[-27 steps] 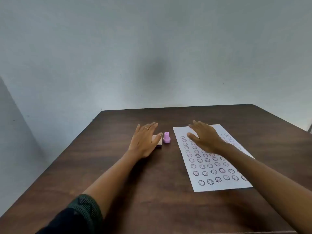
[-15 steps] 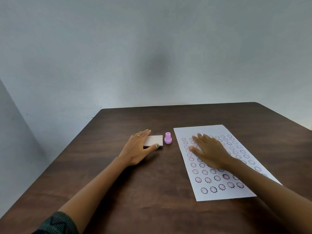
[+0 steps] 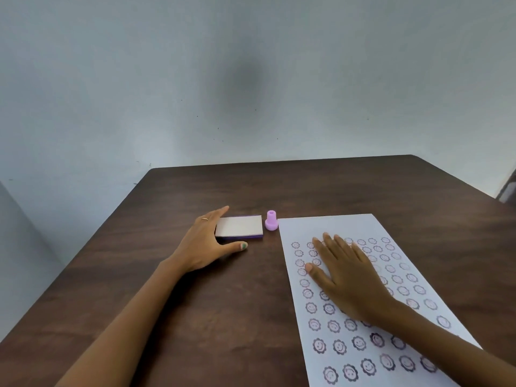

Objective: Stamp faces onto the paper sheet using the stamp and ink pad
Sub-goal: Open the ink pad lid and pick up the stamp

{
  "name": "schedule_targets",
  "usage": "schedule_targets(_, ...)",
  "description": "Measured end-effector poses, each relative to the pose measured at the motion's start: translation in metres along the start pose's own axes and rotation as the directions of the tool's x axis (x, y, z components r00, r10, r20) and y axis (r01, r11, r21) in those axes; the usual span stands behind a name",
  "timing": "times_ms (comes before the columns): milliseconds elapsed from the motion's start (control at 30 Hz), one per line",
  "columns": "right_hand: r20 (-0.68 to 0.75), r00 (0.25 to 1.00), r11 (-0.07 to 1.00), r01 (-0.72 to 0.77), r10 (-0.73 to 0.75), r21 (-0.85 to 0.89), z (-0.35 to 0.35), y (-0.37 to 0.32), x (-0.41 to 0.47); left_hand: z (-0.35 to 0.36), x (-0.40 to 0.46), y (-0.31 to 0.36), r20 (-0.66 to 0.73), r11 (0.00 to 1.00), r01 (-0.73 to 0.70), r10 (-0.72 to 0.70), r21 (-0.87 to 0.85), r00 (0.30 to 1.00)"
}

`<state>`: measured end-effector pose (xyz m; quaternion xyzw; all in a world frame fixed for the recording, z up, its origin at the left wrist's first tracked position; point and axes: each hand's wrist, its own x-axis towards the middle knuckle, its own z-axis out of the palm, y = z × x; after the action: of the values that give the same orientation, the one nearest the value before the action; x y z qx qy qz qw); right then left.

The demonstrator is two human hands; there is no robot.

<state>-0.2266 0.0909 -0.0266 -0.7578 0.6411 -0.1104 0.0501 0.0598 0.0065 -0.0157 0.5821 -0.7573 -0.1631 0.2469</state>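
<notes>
A white paper sheet [image 3: 329,227] covered with several rows of stamped smiley faces lies on the right of the dark wooden table [image 3: 173,303]. My right hand [image 3: 346,272] rests flat on the sheet, fingers spread, holding nothing. A small pink stamp [image 3: 271,220] stands upright just off the sheet's top left corner. Left of it lies the closed ink pad [image 3: 240,226], white on top with a purple edge. My left hand [image 3: 206,244] lies open against the pad's left end, thumb stretched along its near side, fingers along its far left corner.
A plain pale wall [image 3: 251,79] rises behind the table's far edge. The table's left edge runs diagonally at the left. A dark object [image 3: 509,188] shows at the far right edge of the view.
My left hand has slid back off the ink pad to its left end, uncovering its top. My right hand has drawn back down the sheet toward me.
</notes>
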Motion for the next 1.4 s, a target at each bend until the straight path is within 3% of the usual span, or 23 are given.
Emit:
schedule_targets(67,0.004,1.000,0.998,-0.022,0.022,0.064,-0.006,-0.006,0.001,-0.004,0.000,-0.005,0.008,1.000,0.017,-0.017,-0.003,1.000)
schedule_targets(133,-0.086,0.996,0.992,-0.001,0.012,0.123,-0.018,-0.015,0.007,-0.006,0.001,-0.007,0.010,1.000,0.016,-0.016,0.001,1.000)
schedule_targets(233,-0.207,0.961,0.965,0.216,-0.184,0.145,-0.038,-0.035,0.025,-0.009,0.003,-0.008,-0.001,1.000,0.008,-0.008,-0.012,1.000)
schedule_targets(333,-0.139,0.908,0.910,0.408,-0.396,0.071,-0.045,-0.055,0.051,-0.012,0.002,-0.009,-0.023,1.000,0.000,0.000,-0.026,1.000)
schedule_targets(500,0.006,0.865,0.863,0.501,-0.501,-0.061,-0.037,-0.080,0.100,-0.016,0.000,-0.010,-0.023,0.997,0.001,-0.003,-0.082,1.000)
schedule_targets(800,0.154,0.865,0.871,0.489,-0.478,-0.045,-0.026,-0.087,0.131,-0.028,0.006,-0.021,0.098,0.986,0.004,0.012,-0.165,0.995)
schedule_targets(1000,0.248,0.852,0.867,0.493,-0.462,-0.077,-0.038,-0.096,0.132,-0.028,0.006,-0.023,0.105,0.977,0.018,0.004,-0.214,0.994)
schedule_targets(1400,0.069,0.903,0.867,0.383,-0.424,0.318,-0.049,-0.099,0.172,-0.027,0.007,-0.024,0.114,0.964,0.064,-0.035,-0.259,0.993)
